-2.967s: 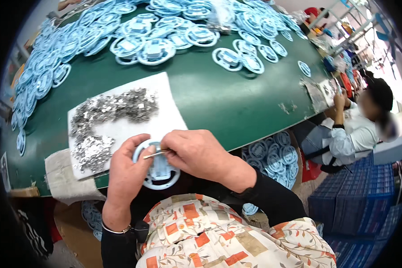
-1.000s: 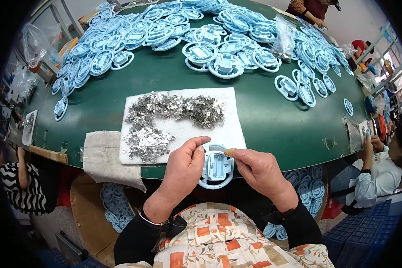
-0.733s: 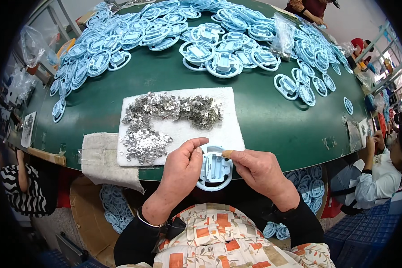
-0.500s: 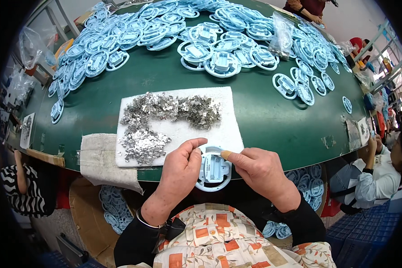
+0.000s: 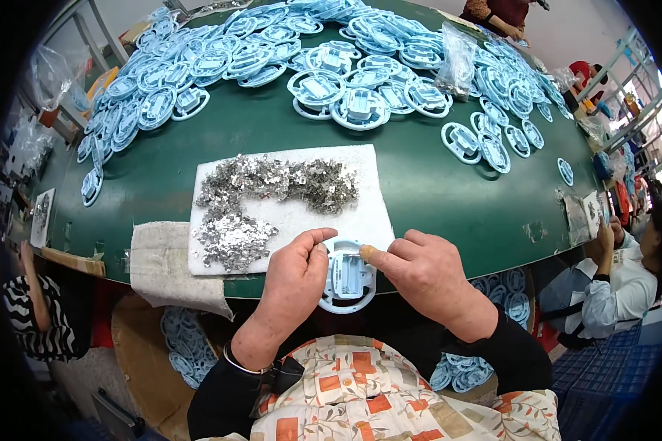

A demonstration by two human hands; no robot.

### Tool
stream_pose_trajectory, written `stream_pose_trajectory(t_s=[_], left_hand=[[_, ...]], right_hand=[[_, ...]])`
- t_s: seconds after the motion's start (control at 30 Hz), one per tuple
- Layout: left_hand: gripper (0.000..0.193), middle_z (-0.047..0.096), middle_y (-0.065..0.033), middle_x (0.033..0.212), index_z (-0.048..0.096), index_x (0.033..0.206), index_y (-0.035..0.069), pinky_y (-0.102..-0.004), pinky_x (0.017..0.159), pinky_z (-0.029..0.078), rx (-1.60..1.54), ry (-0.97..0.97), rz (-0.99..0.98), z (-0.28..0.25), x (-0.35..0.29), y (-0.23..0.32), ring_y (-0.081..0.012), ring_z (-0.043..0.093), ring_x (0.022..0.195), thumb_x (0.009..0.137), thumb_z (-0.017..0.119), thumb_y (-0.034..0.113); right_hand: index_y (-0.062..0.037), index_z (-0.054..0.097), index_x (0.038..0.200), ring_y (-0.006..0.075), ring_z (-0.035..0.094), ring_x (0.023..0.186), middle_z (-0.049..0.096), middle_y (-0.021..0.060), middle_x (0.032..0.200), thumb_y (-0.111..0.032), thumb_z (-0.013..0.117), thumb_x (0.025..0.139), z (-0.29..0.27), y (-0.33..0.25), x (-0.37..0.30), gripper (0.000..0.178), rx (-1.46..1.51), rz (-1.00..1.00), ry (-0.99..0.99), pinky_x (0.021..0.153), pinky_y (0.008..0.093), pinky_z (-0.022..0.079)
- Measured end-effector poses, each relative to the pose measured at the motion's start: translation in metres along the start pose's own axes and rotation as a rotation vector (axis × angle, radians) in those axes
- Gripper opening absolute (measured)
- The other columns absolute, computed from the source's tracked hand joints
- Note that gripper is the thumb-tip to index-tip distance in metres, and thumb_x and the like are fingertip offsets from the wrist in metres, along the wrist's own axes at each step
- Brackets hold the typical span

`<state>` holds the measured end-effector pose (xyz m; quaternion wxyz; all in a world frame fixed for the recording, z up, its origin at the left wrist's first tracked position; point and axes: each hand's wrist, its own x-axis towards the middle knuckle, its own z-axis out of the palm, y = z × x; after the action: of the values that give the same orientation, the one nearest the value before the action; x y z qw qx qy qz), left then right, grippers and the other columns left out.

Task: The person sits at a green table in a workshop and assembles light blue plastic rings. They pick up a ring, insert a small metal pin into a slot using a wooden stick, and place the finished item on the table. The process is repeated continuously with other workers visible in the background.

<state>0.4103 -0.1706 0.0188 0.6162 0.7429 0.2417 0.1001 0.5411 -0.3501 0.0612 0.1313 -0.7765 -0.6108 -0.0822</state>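
Low in the middle of the frame, a light-blue plastic wheel (image 5: 351,283) sits between the two hands, its boxy centre facing up. The left hand (image 5: 290,272) is on the wheel's left side and grips it by the rim, forefinger stretched along the top edge and thumb bent in close. The right hand (image 5: 428,275) is at the wheel's upper right — its fingers curl in and the thumb tip presses at the top end of the boxy centre; whether a small piece is pinched there, I cannot tell.

Just above the hands, a white pad (image 5: 309,220) lies on the green bench (image 5: 449,191), carrying a heap of small shiny metal pieces (image 5: 239,235) on its left and upper parts. A pale cloth (image 5: 173,264) hangs over the bench edge, left of the pad. Across the top of the frame spreads a big pile of similar blue wheels (image 5: 359,106) — a clear plastic bag (image 5: 457,62) rests among them at upper right.
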Motion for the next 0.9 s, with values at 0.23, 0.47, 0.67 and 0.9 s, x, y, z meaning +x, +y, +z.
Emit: stream_pose_trajectory(t_s=[0.23,0.47,0.67,0.9], left_hand=[[0.03,0.065,0.0015,0.079,0.065,0.126,-0.003,-0.0213,0.056,0.043,-0.003,-0.007,-0.01,-0.001,0.0,0.003,-0.0019,0.051,0.063,0.105,0.049,0.011],[0.03,0.064,0.0021,0.077,0.066,0.125,-0.003,-0.0215,0.056,0.043,0.017,-0.005,-0.013,-0.002,0.0,0.002,-0.002,0.051,0.062,0.104,0.049,0.01],[0.03,0.063,0.0031,0.076,0.067,0.125,-0.003,-0.0214,0.054,0.041,0.01,-0.001,-0.007,-0.001,0.0,0.001,-0.0014,0.049,0.061,0.104,0.05,0.01],[0.03,0.062,0.0036,0.076,0.067,0.124,-0.003,-0.0212,0.055,0.041,0.005,0.005,-0.021,-0.001,0.0,-0.001,-0.0013,0.049,0.062,0.104,0.05,0.01]], right_hand=[[-0.0167,0.071,0.112,0.017,0.06,0.071,0.06,-0.0011,0.075,-0.012,0.072,0.077,-0.001,-0.009,-0.009,0.036,-0.082,0.041,0.034,0.059,0.0324,0.049],[-0.017,0.072,0.112,0.0164,0.059,0.071,0.06,-0.002,0.074,-0.013,0.072,0.077,-0.006,-0.005,-0.003,0.034,-0.062,0.024,0.007,0.059,0.0328,0.048],[-0.0181,0.073,0.112,0.0164,0.059,0.07,0.061,-0.0023,0.074,-0.012,0.074,0.076,-0.004,-0.008,0.001,0.036,-0.053,0.018,0.029,0.059,0.0326,0.048],[-0.0191,0.075,0.112,0.0161,0.059,0.069,0.062,-0.0028,0.073,-0.012,0.075,0.076,-0.004,-0.007,-0.001,0.037,-0.074,0.014,0.016,0.057,0.0322,0.048]])
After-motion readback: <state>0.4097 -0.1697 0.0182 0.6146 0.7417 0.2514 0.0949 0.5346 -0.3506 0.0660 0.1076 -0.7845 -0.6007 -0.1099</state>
